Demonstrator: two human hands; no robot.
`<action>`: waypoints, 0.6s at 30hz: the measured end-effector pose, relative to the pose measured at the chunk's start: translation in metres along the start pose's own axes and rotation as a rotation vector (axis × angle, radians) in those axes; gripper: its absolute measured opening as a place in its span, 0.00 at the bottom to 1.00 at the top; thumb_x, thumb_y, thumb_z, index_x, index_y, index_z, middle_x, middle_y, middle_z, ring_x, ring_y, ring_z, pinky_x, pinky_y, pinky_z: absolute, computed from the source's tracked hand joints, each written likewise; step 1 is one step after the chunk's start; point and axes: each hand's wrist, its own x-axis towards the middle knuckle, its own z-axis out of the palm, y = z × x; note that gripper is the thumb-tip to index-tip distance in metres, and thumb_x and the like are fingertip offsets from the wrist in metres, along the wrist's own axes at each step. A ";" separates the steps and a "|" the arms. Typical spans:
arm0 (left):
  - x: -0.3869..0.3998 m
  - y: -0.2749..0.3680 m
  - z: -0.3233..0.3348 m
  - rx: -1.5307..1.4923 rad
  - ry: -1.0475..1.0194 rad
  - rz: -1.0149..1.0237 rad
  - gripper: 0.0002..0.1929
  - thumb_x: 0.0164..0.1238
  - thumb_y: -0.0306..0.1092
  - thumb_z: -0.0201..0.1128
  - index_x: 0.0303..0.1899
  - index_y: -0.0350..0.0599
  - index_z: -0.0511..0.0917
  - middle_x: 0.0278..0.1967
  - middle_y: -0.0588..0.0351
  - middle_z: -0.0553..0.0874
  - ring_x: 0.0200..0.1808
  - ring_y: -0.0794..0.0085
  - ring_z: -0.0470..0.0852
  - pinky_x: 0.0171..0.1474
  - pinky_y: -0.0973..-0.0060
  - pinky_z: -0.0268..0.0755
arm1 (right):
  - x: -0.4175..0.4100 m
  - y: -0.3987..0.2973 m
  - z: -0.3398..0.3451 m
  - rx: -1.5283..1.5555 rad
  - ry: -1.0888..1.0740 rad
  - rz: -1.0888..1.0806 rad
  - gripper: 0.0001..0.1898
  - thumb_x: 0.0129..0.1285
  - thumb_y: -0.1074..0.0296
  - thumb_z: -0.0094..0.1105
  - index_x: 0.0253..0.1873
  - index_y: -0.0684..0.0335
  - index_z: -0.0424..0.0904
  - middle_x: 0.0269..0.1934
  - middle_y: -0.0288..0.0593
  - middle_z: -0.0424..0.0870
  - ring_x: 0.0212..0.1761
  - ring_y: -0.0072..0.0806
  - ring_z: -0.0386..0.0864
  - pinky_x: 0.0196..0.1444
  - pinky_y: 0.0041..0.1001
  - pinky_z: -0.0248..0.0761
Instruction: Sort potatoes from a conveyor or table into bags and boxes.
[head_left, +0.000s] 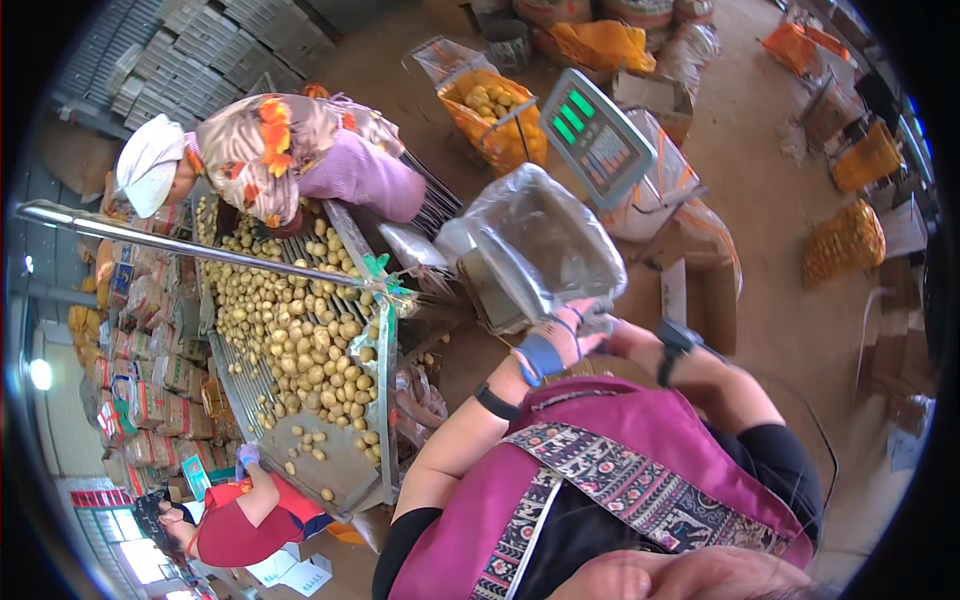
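Note:
In front of me a clear plastic liner bag stands spread wide over a box or crate, with no potatoes visible inside. My left hand, in a glove with a blue cuff, is at the bag's near rim; its fingers look closed around the plastic. Right beside it, and partly behind it, is my right hand. Its fingers are largely hidden, so its grip does not show. Just beyond the bag rises the grey display of a weighing scale, with lit green digits.
To the left, a slatted metal sorting table bears many potatoes. Two people work at it. A metal pole crosses above. An orange mesh sack of potatoes stands beyond; an open cardboard box lies right.

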 end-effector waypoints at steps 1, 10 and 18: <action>-0.006 -0.003 -0.002 -0.072 0.059 -0.020 0.23 0.61 0.32 0.67 0.57 0.42 0.75 0.50 0.46 0.83 0.50 0.60 0.82 0.55 0.69 0.72 | 0.023 -0.033 -0.026 -0.126 -0.190 0.054 0.22 0.64 0.55 0.55 0.60 0.55 0.75 0.59 0.47 0.78 0.60 0.42 0.75 0.62 0.35 0.67; -0.100 -0.003 -0.050 0.277 0.331 -0.135 0.30 0.55 0.40 0.71 0.60 0.44 0.73 0.54 0.48 0.80 0.56 0.55 0.77 0.61 0.64 0.66 | 0.120 -0.154 -0.029 -0.539 -0.766 -0.168 0.23 0.63 0.54 0.55 0.61 0.54 0.74 0.59 0.46 0.77 0.60 0.40 0.75 0.62 0.34 0.68; -0.160 0.000 -0.096 0.060 0.331 -0.018 0.55 0.39 0.53 0.80 0.69 0.37 0.58 0.65 0.41 0.68 0.67 0.50 0.67 0.68 0.63 0.61 | 0.186 -0.246 0.015 -0.734 -0.934 -0.348 0.24 0.63 0.53 0.55 0.63 0.53 0.72 0.60 0.44 0.76 0.60 0.37 0.76 0.61 0.34 0.68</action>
